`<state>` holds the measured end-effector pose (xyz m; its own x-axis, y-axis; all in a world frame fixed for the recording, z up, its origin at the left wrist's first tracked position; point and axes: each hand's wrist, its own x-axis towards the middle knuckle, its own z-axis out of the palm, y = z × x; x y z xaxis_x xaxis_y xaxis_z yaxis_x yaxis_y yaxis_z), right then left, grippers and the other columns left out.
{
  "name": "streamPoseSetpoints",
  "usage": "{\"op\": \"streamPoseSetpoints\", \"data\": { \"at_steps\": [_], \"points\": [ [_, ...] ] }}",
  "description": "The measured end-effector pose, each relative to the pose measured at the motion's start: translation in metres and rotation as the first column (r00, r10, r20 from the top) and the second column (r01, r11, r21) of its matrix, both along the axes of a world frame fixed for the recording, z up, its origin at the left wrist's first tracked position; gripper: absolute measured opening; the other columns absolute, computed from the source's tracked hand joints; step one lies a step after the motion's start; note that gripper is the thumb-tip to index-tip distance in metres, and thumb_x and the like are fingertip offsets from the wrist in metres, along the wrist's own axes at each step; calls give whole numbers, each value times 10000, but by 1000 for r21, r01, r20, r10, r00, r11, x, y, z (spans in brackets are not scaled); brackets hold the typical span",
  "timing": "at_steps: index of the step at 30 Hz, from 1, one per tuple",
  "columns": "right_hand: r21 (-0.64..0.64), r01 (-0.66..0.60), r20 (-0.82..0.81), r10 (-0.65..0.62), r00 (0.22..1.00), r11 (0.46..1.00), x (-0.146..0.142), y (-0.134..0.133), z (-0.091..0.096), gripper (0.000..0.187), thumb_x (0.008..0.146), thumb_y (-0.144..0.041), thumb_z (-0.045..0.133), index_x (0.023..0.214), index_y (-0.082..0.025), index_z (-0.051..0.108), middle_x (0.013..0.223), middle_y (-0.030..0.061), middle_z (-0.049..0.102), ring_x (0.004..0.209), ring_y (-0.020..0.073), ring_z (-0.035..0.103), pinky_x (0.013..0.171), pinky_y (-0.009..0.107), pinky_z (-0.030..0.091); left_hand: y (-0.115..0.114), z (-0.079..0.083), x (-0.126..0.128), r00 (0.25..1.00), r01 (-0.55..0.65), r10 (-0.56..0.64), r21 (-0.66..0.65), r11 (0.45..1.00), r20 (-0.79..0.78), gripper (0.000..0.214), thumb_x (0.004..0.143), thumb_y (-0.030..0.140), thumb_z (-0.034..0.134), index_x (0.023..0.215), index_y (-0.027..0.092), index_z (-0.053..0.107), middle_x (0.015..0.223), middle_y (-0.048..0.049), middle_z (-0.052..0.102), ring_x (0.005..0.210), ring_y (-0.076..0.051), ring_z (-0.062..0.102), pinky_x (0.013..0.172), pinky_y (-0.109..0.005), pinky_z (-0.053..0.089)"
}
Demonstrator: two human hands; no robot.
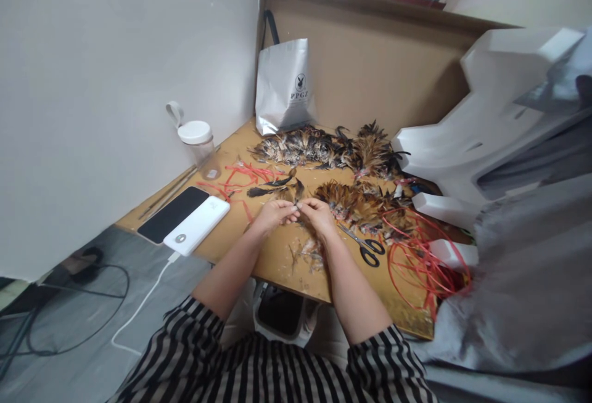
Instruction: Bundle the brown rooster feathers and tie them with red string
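My left hand [276,214] and my right hand [318,213] meet above the table, fingertips pinched together. Between them a small bunch of dark brown feathers [299,190] sticks up, its base hidden by the fingers. Just beyond my left hand lie a few loose black feathers [263,191]. A row of glossy brown feather bundles [346,199] stretches away to the right of my right hand. Black-handled scissors [371,251] rest beside my right forearm. Feather scraps [311,254] are scattered on the table between my forearms.
Darker feather bundles [305,147] line the back, before a silver bag [284,89]. Red plastic strips lie at left [252,172] and in a tangle [416,261] at right. A lidded jar [198,144], phone [173,215] and cabled power bank [197,225] occupy the left; white foam [444,119] the right.
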<state>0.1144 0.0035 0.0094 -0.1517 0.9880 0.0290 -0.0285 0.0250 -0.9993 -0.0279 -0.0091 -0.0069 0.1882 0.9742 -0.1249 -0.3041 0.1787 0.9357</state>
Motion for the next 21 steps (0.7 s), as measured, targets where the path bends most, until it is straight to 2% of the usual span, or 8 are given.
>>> {"op": "streamPoseSetpoints", "data": {
  "at_steps": [2,6,8,11,13,15,18,21],
  "points": [
    [-6,5,25,-4,1000,1000,4,1,2,289,594,-401,660,727,-146,643,560,-12,577,463,80,431,482,217,344,1,0,-3,999,-33,33,21,999,19,241,612,312,707,727,114,634,668,-55,646,505,-70,533,465,-178,367],
    [72,43,163,-55,985,996,19,7,3,272,611,-369,640,752,-135,645,612,3,603,502,87,456,510,215,353,3,2,-10,968,-158,152,14,987,199,229,610,283,711,722,111,607,665,-34,629,507,-43,508,457,-143,366],
    [115,-28,293,-7,956,993,27,10,1,246,625,-355,625,720,-129,649,646,16,622,544,98,489,547,218,372,5,2,-13,942,-198,196,-21,980,273,239,593,262,725,718,107,593,656,-25,620,506,-35,506,456,-128,373],
    [102,-186,481,115,869,977,31,12,-5,228,637,-343,611,685,-124,653,643,23,628,554,107,505,555,219,381,6,0,-15,923,-210,216,-52,976,317,254,587,252,731,730,100,585,650,-24,617,505,-37,520,452,-123,386],
    [101,-228,556,135,820,968,29,10,-9,224,637,-341,615,696,-128,653,629,19,623,545,107,505,541,216,379,7,-1,-15,923,-206,210,-49,977,323,247,600,248,724,738,98,584,655,-26,619,511,-41,531,454,-123,396],
    [145,-220,588,95,803,965,25,8,-10,230,647,-342,616,751,-140,653,638,13,621,550,108,510,538,213,379,7,-2,-15,923,-203,206,-44,978,326,235,608,234,719,740,97,582,658,-25,620,517,-41,537,457,-120,401],
    [277,-207,604,-2,797,938,18,3,-7,251,667,-337,615,849,-168,650,697,16,622,598,114,527,575,218,392,7,-3,-14,924,-205,210,-49,978,319,218,615,214,714,742,98,581,649,-21,620,509,-39,535,453,-117,400],
    [378,-241,650,-71,756,894,13,-1,-3,168,687,-296,603,796,-186,668,732,30,620,639,119,532,626,229,394,7,-3,-14,931,-191,197,-51,980,307,194,631,203,701,744,97,586,647,-23,622,509,-40,537,454,-119,402]
  ]
}}
